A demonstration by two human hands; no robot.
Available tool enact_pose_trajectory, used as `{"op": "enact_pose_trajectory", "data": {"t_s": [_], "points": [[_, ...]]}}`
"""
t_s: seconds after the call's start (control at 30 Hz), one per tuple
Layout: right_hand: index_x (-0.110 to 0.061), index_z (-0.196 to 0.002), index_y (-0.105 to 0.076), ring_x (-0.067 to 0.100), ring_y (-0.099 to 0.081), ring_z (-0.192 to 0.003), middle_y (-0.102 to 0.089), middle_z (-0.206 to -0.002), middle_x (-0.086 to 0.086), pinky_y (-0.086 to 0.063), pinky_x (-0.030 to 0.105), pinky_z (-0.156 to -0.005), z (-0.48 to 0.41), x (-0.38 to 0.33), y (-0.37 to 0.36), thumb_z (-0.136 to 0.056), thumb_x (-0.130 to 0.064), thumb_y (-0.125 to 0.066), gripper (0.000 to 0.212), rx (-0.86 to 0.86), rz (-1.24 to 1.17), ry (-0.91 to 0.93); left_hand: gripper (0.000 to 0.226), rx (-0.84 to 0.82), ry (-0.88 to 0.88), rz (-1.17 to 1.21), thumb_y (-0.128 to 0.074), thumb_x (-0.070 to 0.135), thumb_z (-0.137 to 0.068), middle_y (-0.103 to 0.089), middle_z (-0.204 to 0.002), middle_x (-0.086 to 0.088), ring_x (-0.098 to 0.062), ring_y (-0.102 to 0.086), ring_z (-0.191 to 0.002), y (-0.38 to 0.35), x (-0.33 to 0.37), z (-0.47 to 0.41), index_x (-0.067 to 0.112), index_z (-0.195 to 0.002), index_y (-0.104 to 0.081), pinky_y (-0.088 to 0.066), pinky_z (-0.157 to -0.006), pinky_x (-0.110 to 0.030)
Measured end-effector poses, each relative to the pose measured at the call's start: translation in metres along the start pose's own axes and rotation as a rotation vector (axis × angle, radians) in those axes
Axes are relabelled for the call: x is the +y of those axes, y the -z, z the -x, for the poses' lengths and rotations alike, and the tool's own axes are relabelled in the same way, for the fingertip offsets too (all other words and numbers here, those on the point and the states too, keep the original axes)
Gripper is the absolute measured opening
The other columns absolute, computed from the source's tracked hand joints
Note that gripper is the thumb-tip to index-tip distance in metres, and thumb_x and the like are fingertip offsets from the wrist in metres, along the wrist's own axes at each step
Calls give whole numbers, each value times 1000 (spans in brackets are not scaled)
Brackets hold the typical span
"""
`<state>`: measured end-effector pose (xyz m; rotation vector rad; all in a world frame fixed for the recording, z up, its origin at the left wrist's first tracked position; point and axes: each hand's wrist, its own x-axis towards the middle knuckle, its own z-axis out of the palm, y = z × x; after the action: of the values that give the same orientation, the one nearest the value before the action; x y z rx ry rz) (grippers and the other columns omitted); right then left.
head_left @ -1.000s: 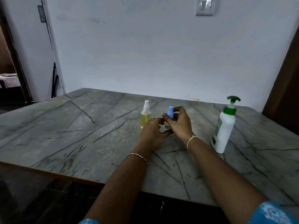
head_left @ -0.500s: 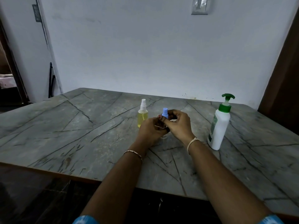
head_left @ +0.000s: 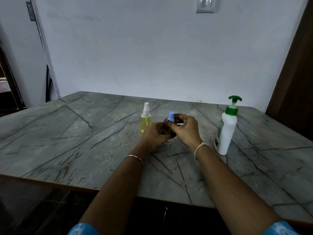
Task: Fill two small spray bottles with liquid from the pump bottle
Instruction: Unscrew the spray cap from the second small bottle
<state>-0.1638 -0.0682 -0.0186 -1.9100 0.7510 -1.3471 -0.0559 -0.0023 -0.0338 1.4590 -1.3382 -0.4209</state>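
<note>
Head camera, and both hands meet over the middle of the grey, dark-veined table [head_left: 67, 133]. The left hand [head_left: 155, 134] is wrapped round the body of a small spray bottle [head_left: 168, 141], its fingers curled close about it. Nearly all of the bottle is hidden. Only a sliver of its clear base peeks out under the palm, and I cannot tell whether it touches the tabletop or sits just above it. The right hand [head_left: 185, 131] comes in from the other side, its fingers [head_left: 180, 117] and thumb pinching the blue spray head [head_left: 170, 117] that pokes up between the two hands. The hands cover the joint, so I cannot tell if that head is screwed on or loose.

Just behind the left hand, near it but apart, stands the yellow spray bottle [head_left: 145, 122]. It is upright with its white sprayer on, and yellow liquid fills most of the body. Over on the right, well apart from the hands, the pump bottle [head_left: 226, 131] stands upright too, with a white body and a green collar and pump.

There is a thin bracelet [head_left: 133, 157] on the left wrist and a pale thread band [head_left: 199, 147] on the right. Blue patterned sleeves [head_left: 83, 229] show at the bottom edge. A pale wall [head_left: 152, 56] rises behind the table, with a switch plate [head_left: 205, 5] high up and a dark door frame [head_left: 298, 65] along the right edge.
</note>
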Motion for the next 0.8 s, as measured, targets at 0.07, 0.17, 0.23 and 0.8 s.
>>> {"op": "enact_pose_trajectory", "data": {"t_s": [0.07,0.17,0.23,0.8], "points": [[-11,-96,-75,0,-61,-78,-69,-83,-4,-45,4,-64,2,0,1,-74,-27,-80,28,2,3,1,36,-27,10,45,-76,8,-75,-70,-100,-2,-8,-67,-86,1,0,-1,6,-110,-66,-52,-74,-11],[-10,-96,-75,4,-62,-77,-70,-83,-2,-46,6,-64,4,0,4,-75,-26,-80,28,-3,4,7,35,-55,34,89,-76,7,-75,-71,-103,-9,-13,-68,-91,2,-3,-2,6,-108,-65,-54,-82,-21],[-10,-95,-74,1,-60,-73,-69,-81,-3,-46,6,-63,6,-1,4,-75,-25,-80,25,-3,6,20,35,-76,50,137,-76,3,-74,-71,-104,-13,-19,-68,-95,3,-5,-3,4,-107,-65,-54,-89,-32],[-9,-104,-68,17,-68,-89,-71,-95,10,-56,27,-78,-1,-7,11,-80,-5,-74,25,-139,-191,8,32,-145,111,212,-79,4,-71,-72,-99,-13,-23,-69,-95,4,-6,-3,0,-100,-68,-53,-93,-40]]}}
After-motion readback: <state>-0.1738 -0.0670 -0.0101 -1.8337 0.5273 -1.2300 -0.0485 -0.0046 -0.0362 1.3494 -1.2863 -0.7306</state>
